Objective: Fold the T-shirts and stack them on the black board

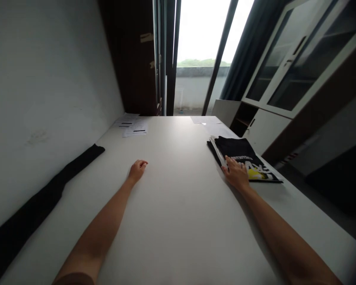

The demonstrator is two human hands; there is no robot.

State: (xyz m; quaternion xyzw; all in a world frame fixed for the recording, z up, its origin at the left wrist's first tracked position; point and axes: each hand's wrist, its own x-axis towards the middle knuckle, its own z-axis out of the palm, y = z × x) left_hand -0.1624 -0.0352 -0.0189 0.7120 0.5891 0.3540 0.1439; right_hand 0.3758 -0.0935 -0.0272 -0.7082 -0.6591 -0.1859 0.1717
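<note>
On the right of the white table (178,198) lies a flat stack of folded clothing (235,148), with a black printed piece on top showing white letters and a yellow patch. My right hand (235,171) rests on the near left part of that stack, its fingers stretched out and not gripping it. My left hand (138,170) is at the left of the table's middle, its fingers curled in and nothing visible in them. Further left, a long black cloth (59,184) lies along the wall side.
Papers (135,127) lie at the far left of the table, and more sheets (206,120) at the far right. A wall (47,79) borders the left side. A white cabinet (269,122) with glass doors stands beyond the right edge.
</note>
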